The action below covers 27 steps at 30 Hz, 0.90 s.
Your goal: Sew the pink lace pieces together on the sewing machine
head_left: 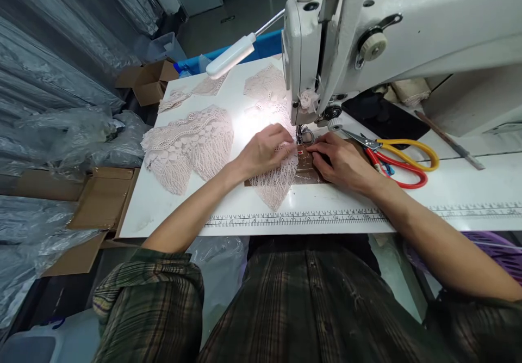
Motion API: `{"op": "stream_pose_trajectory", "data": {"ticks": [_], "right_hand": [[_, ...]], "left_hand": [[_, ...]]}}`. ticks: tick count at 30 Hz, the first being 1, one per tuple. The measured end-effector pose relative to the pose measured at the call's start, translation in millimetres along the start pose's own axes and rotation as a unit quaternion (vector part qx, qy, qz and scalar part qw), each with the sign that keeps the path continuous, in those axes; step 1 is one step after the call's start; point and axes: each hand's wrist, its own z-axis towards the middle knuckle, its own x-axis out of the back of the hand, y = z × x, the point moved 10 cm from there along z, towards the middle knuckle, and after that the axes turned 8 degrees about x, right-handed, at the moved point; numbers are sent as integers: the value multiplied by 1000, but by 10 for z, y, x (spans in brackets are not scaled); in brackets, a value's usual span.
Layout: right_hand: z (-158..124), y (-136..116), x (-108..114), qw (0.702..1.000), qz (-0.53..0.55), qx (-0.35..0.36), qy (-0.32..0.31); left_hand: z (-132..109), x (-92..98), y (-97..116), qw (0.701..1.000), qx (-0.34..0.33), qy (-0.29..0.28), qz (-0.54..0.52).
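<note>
Pale pink lace fabric (274,188) lies under the needle area of a white sewing machine (299,63), its pointed end hanging toward the table's front edge. My left hand (267,148) pinches this lace just left of the presser foot (300,133), fingers closed. On the other side of the foot is my right hand (340,161), its fingers curled and fingertips close to the lace edge; what they hold, if anything, is hidden. A brown plate (306,175) shows under and between both hands. More lace pieces (207,140) are spread at the left.
Yellow- and red-handled scissors (403,159) lie right of my right hand, beside a thin rod (452,142). A lamp (231,55) reaches over the table. A printed ruler strip (285,219) runs along the front edge. Cardboard boxes (101,200) stand at the left.
</note>
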Motion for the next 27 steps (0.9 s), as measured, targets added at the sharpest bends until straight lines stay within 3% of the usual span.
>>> {"op": "stream_pose_trajectory", "data": {"ticks": [3,5,9,16,21,27], "right_hand": [[-3,19,-12,1000,-3,-5,-4],[-4,38,-29,1000,-1,-8,-10],[3,62,-32,1000,5,-7,-10],[27,59,9,1000,-4,13,14],[17,99,4,1000,17,9,24],[14,40,77,993,99,-4,63]], "left_hand": [[-150,-164,253,996,-75,-31,-34],[-194,-195,254,996,-80,-17,-38],[-224,-203,170,999,-44,5,-6],[-260,-177,56,998,55,-27,-5],[-248,-143,61,996,64,-32,-61],[-293,-73,54,958,190,3,-213]]}}
